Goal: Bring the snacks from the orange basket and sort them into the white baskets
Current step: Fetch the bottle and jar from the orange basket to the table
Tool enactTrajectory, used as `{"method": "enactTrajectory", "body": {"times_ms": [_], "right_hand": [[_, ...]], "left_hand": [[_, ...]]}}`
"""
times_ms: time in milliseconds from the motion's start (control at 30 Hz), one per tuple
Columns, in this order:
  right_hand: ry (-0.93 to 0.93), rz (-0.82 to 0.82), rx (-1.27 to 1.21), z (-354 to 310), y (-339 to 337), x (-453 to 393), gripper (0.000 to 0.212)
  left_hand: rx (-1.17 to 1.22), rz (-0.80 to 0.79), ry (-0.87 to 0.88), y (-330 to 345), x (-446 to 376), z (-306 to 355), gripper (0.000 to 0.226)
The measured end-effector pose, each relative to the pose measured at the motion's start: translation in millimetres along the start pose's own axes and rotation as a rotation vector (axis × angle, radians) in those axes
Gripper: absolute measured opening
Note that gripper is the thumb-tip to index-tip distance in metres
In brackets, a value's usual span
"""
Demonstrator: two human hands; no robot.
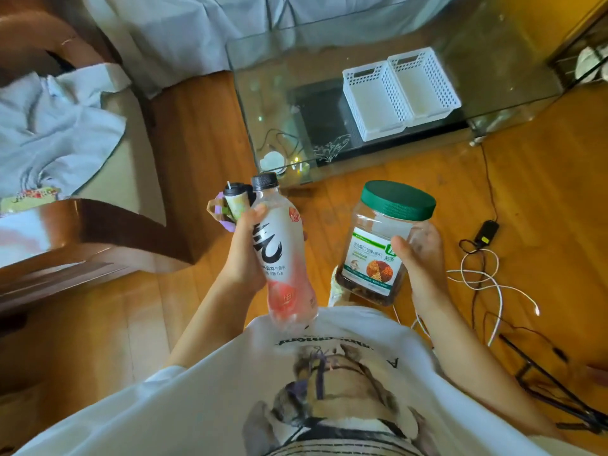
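Note:
My left hand point(245, 255) grips a pink-and-white drink bottle point(283, 258) with a black cap, along with a small black-capped bottle point(235, 199) and a purple-edged packet point(218, 213) behind it. My right hand point(421, 268) holds a clear jar point(378, 251) with a green lid and a mixed-nuts label. Two white perforated baskets, the left one point(373, 100) and the right one point(424, 83), stand side by side and empty on the glass coffee table point(273, 90) ahead. The orange basket is out of view.
A wooden armchair point(108, 232) with a grey cloth point(56, 126) stands to the left. White and black cables point(483, 278) and a power adapter point(487, 232) lie on the wooden floor at right. A black stand's legs point(543, 376) sit at lower right. A grey-covered sofa is behind the table.

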State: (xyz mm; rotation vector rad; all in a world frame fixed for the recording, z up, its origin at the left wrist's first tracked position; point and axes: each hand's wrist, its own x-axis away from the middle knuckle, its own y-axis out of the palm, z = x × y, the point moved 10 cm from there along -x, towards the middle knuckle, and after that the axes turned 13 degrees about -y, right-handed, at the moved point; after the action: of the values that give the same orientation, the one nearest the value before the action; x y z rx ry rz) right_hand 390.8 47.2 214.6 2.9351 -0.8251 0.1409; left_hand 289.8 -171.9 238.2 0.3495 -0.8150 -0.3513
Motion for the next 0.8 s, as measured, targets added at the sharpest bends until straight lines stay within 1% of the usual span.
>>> {"method": "enactTrajectory", "body": {"times_ms": [167, 200, 267, 300, 333, 433, 467, 533, 600, 667, 733, 800], "right_hand": [[-0.022, -0.061, 0.034, -34, -19, -88, 0.077], [-0.022, -0.077, 0.037, -38, -19, -103, 0.084], [-0.019, -0.1, 0.044, -44, -16, -129, 0.103], [-0.012, -0.114, 0.048, -44, -15, -141, 0.108], [0.005, -0.129, 0.05, -43, -13, -153, 0.106], [0.037, -0.159, 0.056, -34, -7, -188, 0.072], [0.038, -0.165, 0.063, -32, -3, -201, 0.066], [0.028, -0.18, 0.075, -32, 7, -228, 0.064], [0.014, -0.191, 0.084, -34, 21, -258, 0.063], [0.012, -0.211, 0.084, -35, 35, -290, 0.06], [0.008, -0.234, 0.093, -36, 48, -326, 0.063], [0.015, -0.236, 0.104, -38, 61, -361, 0.071]], "left_hand": [[-0.043, 0.028, 0.056, 61, -56, 46, 0.03], [-0.034, 0.033, 0.061, 67, -64, 51, 0.031], [0.002, 0.046, 0.055, 72, -78, 60, 0.034], [0.023, 0.059, 0.055, 71, -84, 64, 0.036], [0.041, 0.073, 0.059, 69, -91, 68, 0.037], [0.085, 0.108, 0.062, 57, -111, 83, 0.038], [0.099, 0.123, 0.062, 53, -120, 89, 0.04], [0.117, 0.134, 0.063, 46, -140, 103, 0.039], [0.125, 0.11, 0.079, 45, -163, 123, 0.035], [0.134, 0.091, 0.1, 47, -188, 147, 0.038], [0.141, 0.099, 0.101, 49, -215, 172, 0.035], [0.136, 0.107, 0.098, 50, -242, 201, 0.032]]}}
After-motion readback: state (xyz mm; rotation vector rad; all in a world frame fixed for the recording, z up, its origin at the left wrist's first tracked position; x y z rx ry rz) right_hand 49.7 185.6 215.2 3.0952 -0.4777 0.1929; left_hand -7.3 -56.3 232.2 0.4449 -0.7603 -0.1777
